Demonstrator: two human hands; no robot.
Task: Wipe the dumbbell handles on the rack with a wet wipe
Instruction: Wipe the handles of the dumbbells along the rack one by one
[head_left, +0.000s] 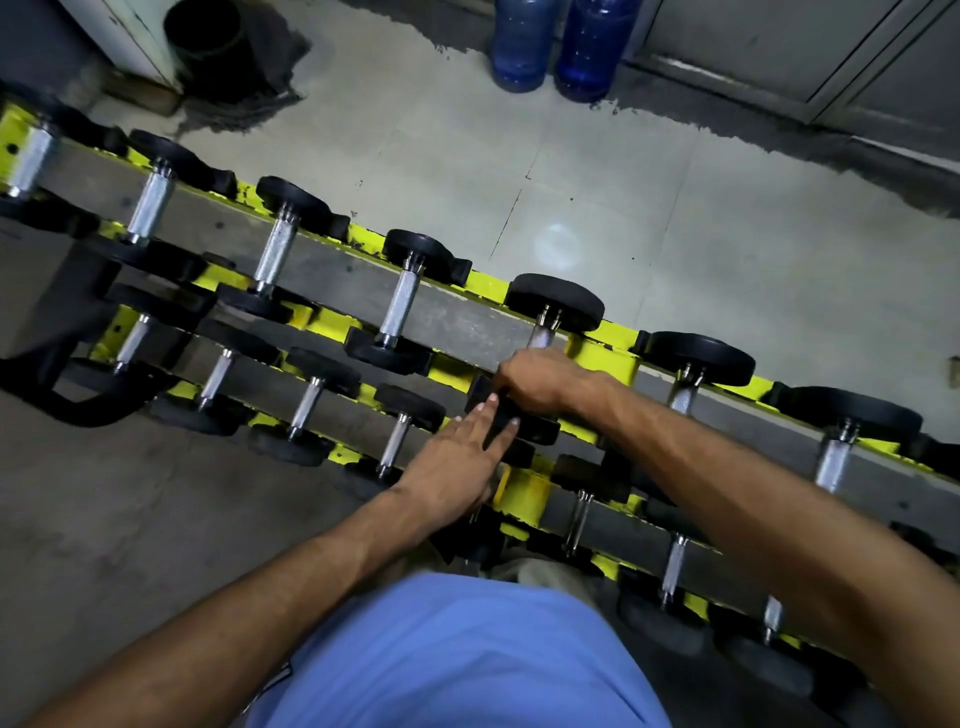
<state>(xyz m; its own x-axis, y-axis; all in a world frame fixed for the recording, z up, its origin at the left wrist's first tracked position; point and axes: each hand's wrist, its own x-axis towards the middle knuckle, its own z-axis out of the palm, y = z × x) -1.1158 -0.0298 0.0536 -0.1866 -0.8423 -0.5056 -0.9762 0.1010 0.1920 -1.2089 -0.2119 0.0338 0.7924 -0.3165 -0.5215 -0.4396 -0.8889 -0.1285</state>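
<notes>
Head view looks down over a yellow 2-tier rack (602, 358) packed with black-headed dumbbells with shiny metal grips, running diagonally across the frame. Right hand (540, 382) is curled round the handle (541, 336) of a dumbbell (556, 301) on the upper tier, 5th from the left as far as I can count. It covers most of the grip, so only a short bit of metal shows up by the far head. Can't see the wet wipe anywhere tbh, I'd guess it's bunched inside that fist but the frame doesn't show it. Left hand (457, 457) is flat, fingers straight and a bit apart, with the fingertips (514, 423) touching the near head of the same dumbbell, looks like it's steadying it. My read is we're mid-wipe on this 1 handle. Next move probably calls for twisting and sliding along the whole grip right up to both heads, then hopping over to the next dumbbell (701, 358) on the right. Behind the rack, 2 blue water bottles (519, 47) and a black bin (208, 41) sit on the floor
</notes>
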